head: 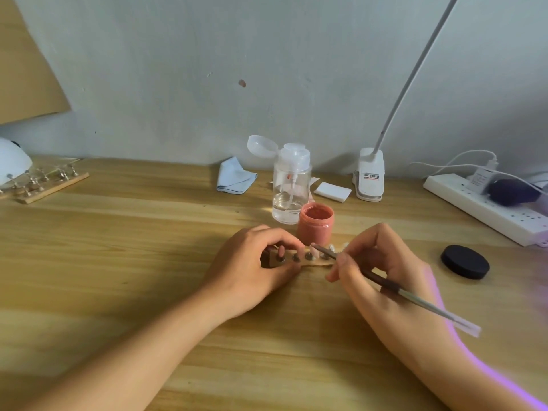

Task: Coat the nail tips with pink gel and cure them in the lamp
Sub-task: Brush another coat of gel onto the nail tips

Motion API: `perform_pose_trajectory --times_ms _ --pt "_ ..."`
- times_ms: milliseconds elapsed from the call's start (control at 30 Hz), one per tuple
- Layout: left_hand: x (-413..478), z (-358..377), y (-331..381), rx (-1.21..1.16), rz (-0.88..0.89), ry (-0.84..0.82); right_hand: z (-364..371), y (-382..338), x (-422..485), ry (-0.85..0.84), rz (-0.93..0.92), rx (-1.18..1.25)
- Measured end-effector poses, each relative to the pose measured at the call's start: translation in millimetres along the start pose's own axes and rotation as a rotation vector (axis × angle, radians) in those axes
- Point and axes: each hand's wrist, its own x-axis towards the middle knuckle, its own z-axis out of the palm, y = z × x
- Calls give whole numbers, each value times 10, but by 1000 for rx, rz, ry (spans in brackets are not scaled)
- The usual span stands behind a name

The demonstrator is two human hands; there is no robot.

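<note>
While the left hand (252,268) curled over the left end of the wooden strip (308,261) and held it flat on the desk (118,262), the right hand (382,271) gripped the brush (385,284) like a pen, bristles touching a nail tip (313,249) mid-strip. The open pink gel jar (315,223) sat just behind the strip, with a black lid (464,261) lying off to the right. A pump bottle (292,185) stood behind the jar. The lamp (12,164) was way over at the left edge, next to another strip of tips (44,182).

Lamp (12,164) (white dome) half off-frame
</note>
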Motion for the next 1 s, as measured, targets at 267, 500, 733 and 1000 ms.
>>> perform_pose_trajectory --times_ms 267,500,733,1000 --pt "-2 0 2 -13 -7 -1 -19 24 -25 119 -36 33" --pt "-12 -4 7 1 -4 -2 1 13 -16 -1 -26 -52" --pt "-13 -1 -3 22 -10 -3 -19 4 -28 25 -12 -36" --pt "-6 -3 -4 13 7 4 -33 32 -40 41 -9 -44"
